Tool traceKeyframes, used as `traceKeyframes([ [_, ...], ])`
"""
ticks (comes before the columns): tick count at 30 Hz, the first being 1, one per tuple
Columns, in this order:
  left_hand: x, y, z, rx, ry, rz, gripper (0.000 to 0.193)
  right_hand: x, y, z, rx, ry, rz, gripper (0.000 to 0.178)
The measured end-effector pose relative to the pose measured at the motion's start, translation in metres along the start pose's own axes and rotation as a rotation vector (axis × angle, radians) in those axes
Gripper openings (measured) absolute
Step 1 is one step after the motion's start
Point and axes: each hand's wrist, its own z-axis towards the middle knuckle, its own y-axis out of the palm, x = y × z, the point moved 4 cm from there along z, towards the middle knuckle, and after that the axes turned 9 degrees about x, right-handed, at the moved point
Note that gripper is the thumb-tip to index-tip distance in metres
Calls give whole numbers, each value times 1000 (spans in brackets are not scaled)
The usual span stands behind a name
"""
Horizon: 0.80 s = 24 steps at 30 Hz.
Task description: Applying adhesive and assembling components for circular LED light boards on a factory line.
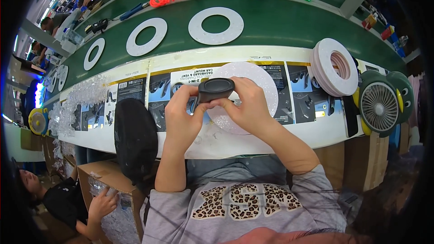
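Head view: I pinched a dark oval plastic part (216,89) between the closed fingers of my left hand (183,113) and right hand (247,104) above a clear glittering disc (262,79), not yet joined, white foam rings (334,65) stacked nearby.

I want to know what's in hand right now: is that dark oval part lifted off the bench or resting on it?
Lifted. Both hands, left hand and right hand, hold the dark oval part above the white disc.
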Motion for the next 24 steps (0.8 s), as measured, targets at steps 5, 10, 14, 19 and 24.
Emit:
traceKeyframes([
  [5, 9, 8, 1, -8, 31, -47, 27, -2, -14, 0, -11, 12, -6, 31],
  [10, 8, 20, 0, -31, 25, -95, 25, 5, -21, -4, 19, -6, -47, 32],
  [14, 5, 25, -1, -27, -6, -103, 23, 11, -20, -9, 63, -25, -58, 32],
  [19, 6, 26, -1, -22, -3, -95, 23, 14, -19, -9, 62, -40, -56, 31],
  [24, 3, 26, -1, -11, -19, -84, 23, 12, -18, -8, 56, -40, -33, 28],
])
